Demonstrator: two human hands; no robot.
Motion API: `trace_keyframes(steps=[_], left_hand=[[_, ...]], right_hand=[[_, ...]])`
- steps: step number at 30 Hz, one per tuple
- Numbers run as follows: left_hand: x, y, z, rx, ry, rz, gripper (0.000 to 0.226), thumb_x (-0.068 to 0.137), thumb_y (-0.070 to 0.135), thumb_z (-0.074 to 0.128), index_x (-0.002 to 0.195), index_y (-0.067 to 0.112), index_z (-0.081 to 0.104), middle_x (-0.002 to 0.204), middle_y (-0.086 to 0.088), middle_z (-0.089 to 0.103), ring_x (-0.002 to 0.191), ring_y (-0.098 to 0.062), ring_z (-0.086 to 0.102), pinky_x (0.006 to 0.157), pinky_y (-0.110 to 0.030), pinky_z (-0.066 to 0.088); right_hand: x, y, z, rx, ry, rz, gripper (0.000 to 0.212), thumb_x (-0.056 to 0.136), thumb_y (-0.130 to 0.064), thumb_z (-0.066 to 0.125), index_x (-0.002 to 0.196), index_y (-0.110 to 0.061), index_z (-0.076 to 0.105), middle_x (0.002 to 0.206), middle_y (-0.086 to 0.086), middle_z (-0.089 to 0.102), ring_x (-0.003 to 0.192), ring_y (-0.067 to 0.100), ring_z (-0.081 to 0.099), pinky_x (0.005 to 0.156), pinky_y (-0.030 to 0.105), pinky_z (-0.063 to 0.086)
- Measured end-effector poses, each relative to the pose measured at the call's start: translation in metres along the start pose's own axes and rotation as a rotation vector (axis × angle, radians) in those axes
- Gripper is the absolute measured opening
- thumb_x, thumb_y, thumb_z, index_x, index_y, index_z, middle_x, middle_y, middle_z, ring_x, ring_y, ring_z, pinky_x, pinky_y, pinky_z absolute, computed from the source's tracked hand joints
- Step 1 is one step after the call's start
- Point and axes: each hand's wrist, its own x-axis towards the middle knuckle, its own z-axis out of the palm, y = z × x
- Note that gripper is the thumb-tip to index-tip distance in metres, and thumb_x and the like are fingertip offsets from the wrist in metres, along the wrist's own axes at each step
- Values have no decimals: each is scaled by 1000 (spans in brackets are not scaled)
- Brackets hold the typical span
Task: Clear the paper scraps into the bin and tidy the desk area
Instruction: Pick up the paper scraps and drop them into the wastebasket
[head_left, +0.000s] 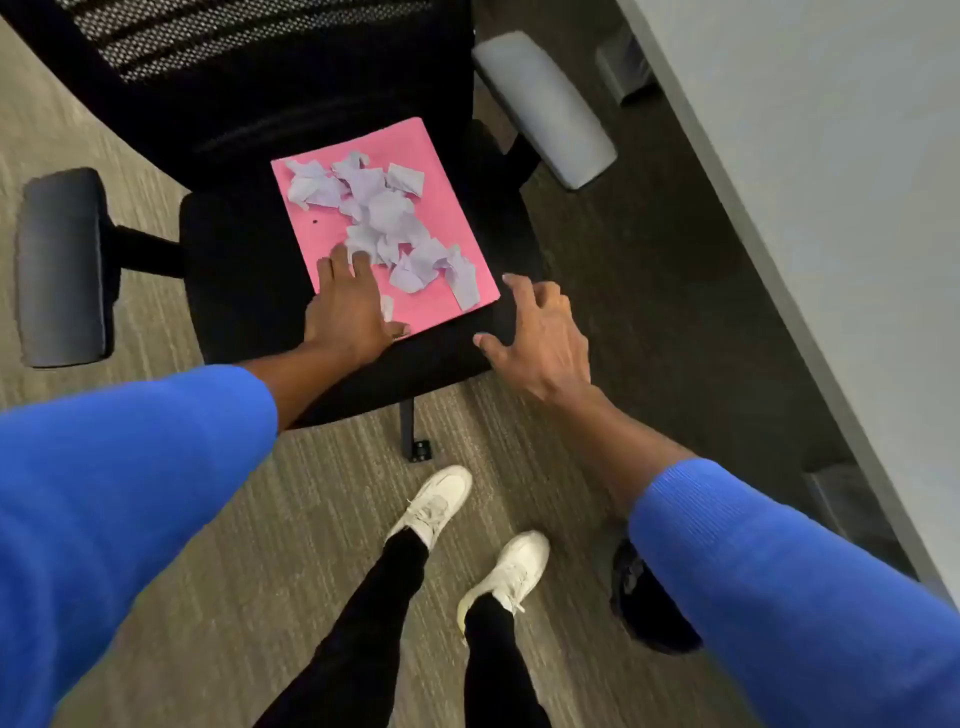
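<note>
Your left hand (349, 306) lies flat and open on the pink sheet (415, 156); right hand (540, 338) open, empty; the scraps (374, 208) past your fingers look light, maybe loose; lift the floppy sheet by 2 edges.

Counted on the seat of 1 black office chair (249, 249) with 2 armrests (62, 265): 1 pink sheet (415, 156) and a heap of pale crumpled paper scraps (374, 208), roughly 10 to 12, exact number impossible to tell where they overlap, plus 1 small scrap (387, 306) apart from the heap. Also in view: 2 bare hands, left hand (345, 312) and right hand (540, 345), 2 blue sleeves (130, 493), 2 white shoes (441, 501), 1 grey desk edge (831, 208) and 1 dark object (649, 603) on the carpet, unidentifiable.
</note>
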Motion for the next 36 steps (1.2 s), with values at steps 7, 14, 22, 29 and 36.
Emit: trace_keyframes(steps=[7, 14, 22, 29, 36], left_hand=[[56, -39, 33, -53, 20, 76, 137, 65, 68, 91, 168, 28, 10, 178, -13, 2, 161, -39, 17, 93, -65, 56], [69, -50, 47, -115, 92, 258, 106, 80, 50, 84, 164, 14, 31, 170, -16, 28, 149, -40, 33, 100, -59, 54], [71, -49, 58, -290, 189, 189, 50, 89, 31, 84, 129, 8, 64, 135, -13, 54, 124, -32, 48, 95, -34, 44], [70, -56, 58, -349, 274, 146, 14, 95, 11, 77, 106, 4, 75, 112, -14, 62, 104, -33, 61, 84, -43, 52], [57, -54, 55, -396, 298, 18, 13, 93, 5, 76, 105, 2, 78, 111, -18, 70, 107, -38, 68, 93, -51, 56]], right_hand=[[81, -42, 61, -48, 9, -5, 87, 83, -70, 68, 155, -37, 31, 145, 10, 39, 131, 31, 44, 82, 45, 54], [111, -63, 98, -211, 67, -14, 78, 83, -73, 64, 147, -33, 44, 133, 11, 42, 128, 32, 40, 70, 41, 50], [120, -62, 102, -227, 119, -34, 46, 97, -34, 66, 140, -22, 53, 132, 13, 45, 124, 31, 46, 71, 40, 56], [118, -41, 91, -62, 106, -84, 29, 97, -14, 61, 126, -15, 64, 123, 12, 52, 106, 32, 60, 81, 46, 60], [110, -33, 81, 73, 190, -29, 18, 91, -9, 75, 108, -14, 75, 111, 7, 62, 85, 27, 69, 72, 40, 64]])
